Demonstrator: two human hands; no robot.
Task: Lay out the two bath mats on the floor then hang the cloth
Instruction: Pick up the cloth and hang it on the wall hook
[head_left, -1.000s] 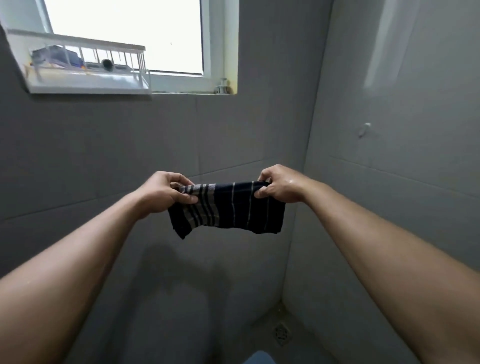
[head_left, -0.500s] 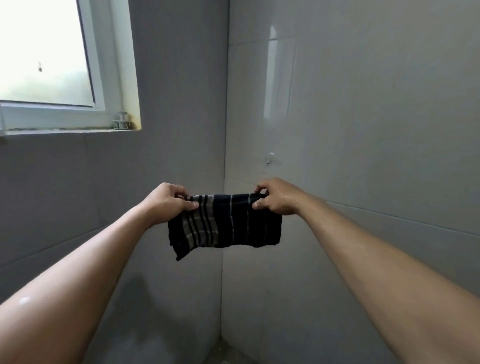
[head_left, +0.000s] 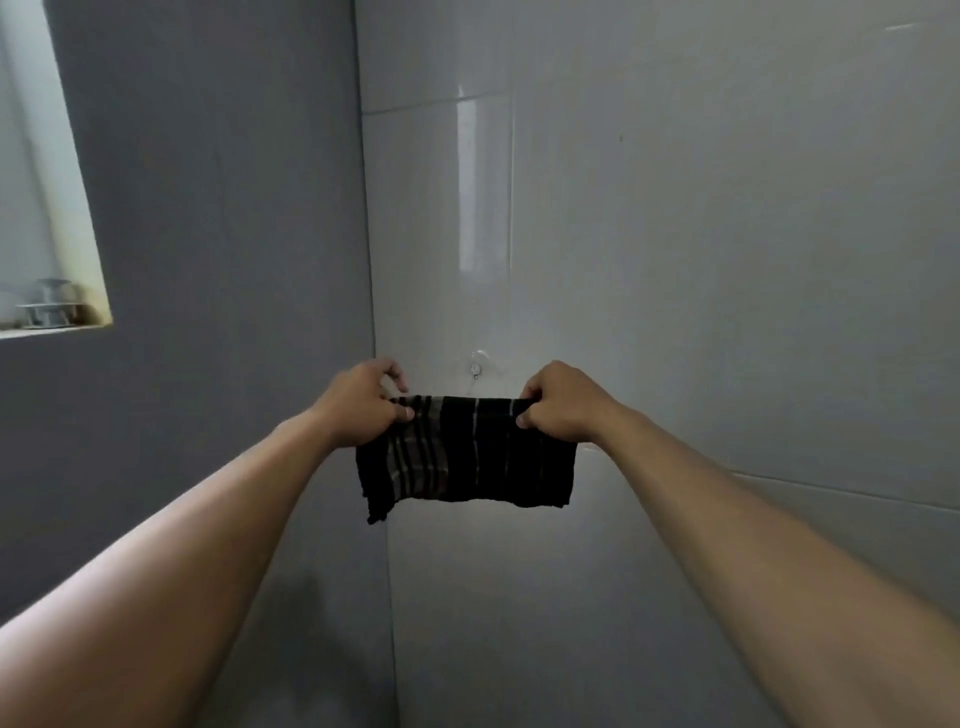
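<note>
The only bearing surface in view is the window ledge (head_left: 31, 332), a pale sill at the far left, set into the grey tiled wall. On it, close to the corner of the recess, stands a small grey round fitting (head_left: 49, 304) with a wider flange at its base; what it is cannot be told through the blur.

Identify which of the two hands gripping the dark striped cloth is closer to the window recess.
The left hand: it grips the dark striped cloth on the window recess side; the right hand grips the far end.
</note>
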